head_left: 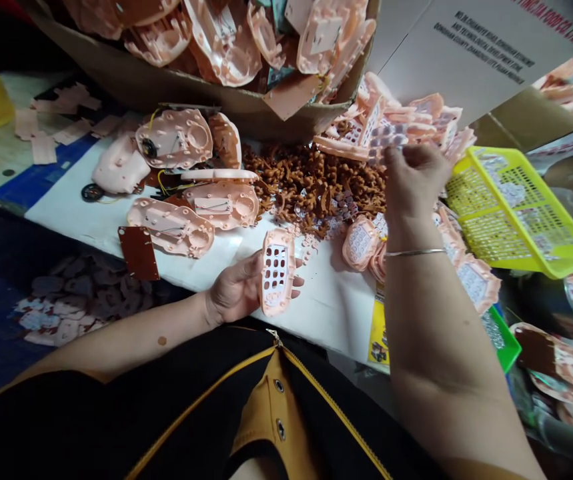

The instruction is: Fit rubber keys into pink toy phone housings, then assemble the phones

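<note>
Over a white worktop (336, 300), the left hand (236, 288) holds a peach keypad shell (277, 272); the right hand (416, 175) is at piled peach casings (429, 107), its grip unclear.

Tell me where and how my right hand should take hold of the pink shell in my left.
Probably by the upper end of the pink shell, pinched across its two long edges from the far side. That end sticks out free, while the left hand's fingertips show past the right edge lower down. This should keep the right hand off the grid of holes.
</note>
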Motion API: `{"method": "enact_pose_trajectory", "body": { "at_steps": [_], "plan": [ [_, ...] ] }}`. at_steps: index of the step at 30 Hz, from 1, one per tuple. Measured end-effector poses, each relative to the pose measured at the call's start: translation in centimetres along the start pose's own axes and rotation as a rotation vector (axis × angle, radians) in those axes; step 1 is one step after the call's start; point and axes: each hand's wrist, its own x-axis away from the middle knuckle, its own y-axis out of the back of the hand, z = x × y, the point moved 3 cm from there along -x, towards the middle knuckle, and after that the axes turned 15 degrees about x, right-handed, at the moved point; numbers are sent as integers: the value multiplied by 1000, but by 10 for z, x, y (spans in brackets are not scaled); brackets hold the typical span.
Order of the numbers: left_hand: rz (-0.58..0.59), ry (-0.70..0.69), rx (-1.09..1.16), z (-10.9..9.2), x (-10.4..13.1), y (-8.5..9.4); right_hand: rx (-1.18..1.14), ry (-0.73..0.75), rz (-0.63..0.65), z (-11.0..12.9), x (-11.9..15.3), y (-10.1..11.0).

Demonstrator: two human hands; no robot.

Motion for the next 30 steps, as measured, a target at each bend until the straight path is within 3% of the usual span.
{"method": "enact_pose_trajectory", "body": {
  "at_steps": [4, 8, 11, 14, 19, 27, 30],
  "plan": [
    [-7, 3, -2, -1, -1, -1, -389, -156, 219, -6, 33, 22],
    [20, -7, -14, -1, -1, -2, -688, -210, 395, 0, 98, 34],
    [30, -27, -33, -2, -1, -3, -841, -142, 570, 12, 150, 35],
    [28, -37, -47, -1, -1, -3, -835, -23, 642, 26, 184, 35],
    [31, -68, -59, -1, 0, -3, -871, -1, 642, 36, 199, 36],
    [46, -64, -10, 1, -1, 0, -876, 28, 639, 28, 205, 36],
    [58, -58, -20, 1, -1, 1, -861, -33, 618, 26, 204, 34]
  ]
}}
